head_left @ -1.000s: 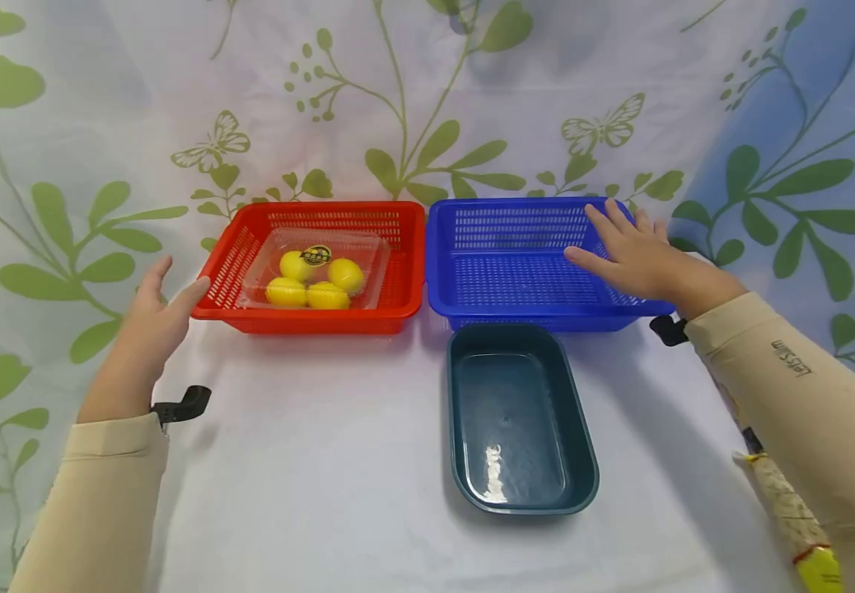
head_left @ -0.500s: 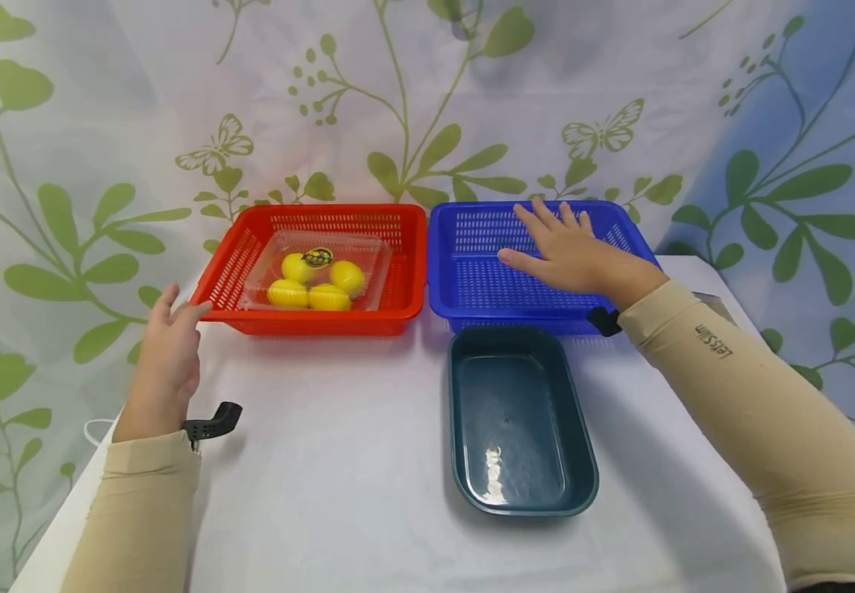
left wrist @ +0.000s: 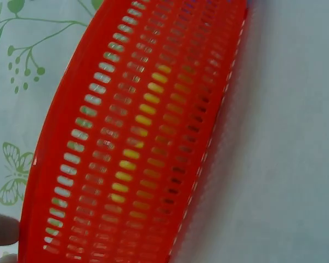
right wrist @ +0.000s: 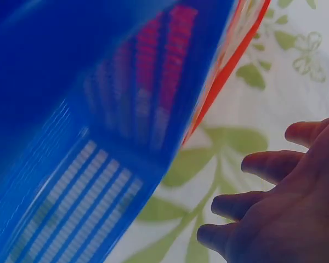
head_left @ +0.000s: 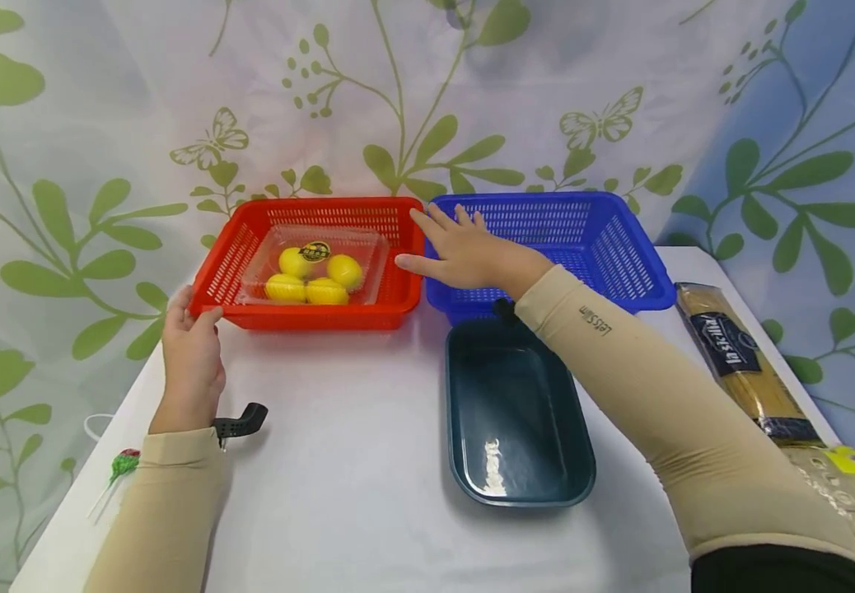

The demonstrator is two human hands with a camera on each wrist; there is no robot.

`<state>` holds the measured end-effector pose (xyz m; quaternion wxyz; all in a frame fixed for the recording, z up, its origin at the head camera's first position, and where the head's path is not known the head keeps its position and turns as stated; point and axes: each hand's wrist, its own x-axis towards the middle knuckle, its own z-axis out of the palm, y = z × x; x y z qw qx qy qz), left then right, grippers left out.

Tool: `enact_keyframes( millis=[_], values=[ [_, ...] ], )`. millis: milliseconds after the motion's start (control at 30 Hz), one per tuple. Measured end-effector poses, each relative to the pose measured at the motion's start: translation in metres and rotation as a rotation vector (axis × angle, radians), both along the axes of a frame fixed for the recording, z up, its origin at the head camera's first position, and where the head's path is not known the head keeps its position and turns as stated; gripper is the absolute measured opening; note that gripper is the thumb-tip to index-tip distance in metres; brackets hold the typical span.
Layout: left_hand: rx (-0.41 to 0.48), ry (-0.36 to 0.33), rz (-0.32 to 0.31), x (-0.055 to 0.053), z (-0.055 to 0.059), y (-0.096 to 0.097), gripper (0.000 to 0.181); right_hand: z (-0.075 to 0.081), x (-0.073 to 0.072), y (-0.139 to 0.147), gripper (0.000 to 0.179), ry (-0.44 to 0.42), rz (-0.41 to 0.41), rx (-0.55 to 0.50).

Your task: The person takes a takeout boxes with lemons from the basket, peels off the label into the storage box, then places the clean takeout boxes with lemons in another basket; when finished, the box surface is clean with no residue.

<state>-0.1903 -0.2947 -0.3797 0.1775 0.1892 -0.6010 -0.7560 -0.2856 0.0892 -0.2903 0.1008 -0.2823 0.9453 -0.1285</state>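
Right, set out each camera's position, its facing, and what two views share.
Head: on the head, facing forward and down at the red basket, blue basket and dark tray; left hand, right hand and sleeves show.
Left wrist: on that wrist, facing the red basket's slotted side; a fingertip shows at lower left.
Right wrist: on that wrist, facing the blue basket and floral backdrop; fingers show at right.
Shared: head and left wrist both show the red basket and yellow fruit.
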Motion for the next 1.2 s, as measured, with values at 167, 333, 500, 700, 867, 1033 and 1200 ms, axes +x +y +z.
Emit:
enact_keyframes(
  millis=[167,333,500,700,867,1033,1200],
  values=[
    [-0.006,0.043,0.016,-0.008,-0.005,0.009,0.061,-0.001,-0.002,-0.033,0.101,-0.034,0.032,-0.004],
    [-0.021,0.039,0.011,-0.013,-0.007,0.013,0.062,-0.005,-0.007,-0.056,0.102,-0.069,0.050,0.012],
    [-0.051,0.026,0.011,-0.014,-0.011,0.015,0.068,-0.008,-0.010,-0.077,0.103,-0.108,0.064,0.006],
    [-0.068,0.051,0.015,-0.015,-0.013,0.014,0.074,-0.013,-0.013,-0.096,0.102,-0.172,0.030,-0.035],
    [-0.093,0.052,0.016,-0.014,-0.014,0.014,0.075,-0.023,-0.018,-0.109,0.103,-0.199,-0.029,-0.030],
    [-0.088,0.063,0.022,-0.012,-0.016,0.011,0.075,-0.031,-0.022,-0.119,0.109,-0.276,-0.129,-0.094],
    [-0.082,0.078,0.018,-0.010,-0.020,0.008,0.075,-0.038,-0.023,-0.124,0.105,-0.331,-0.206,-0.203]
  ],
)
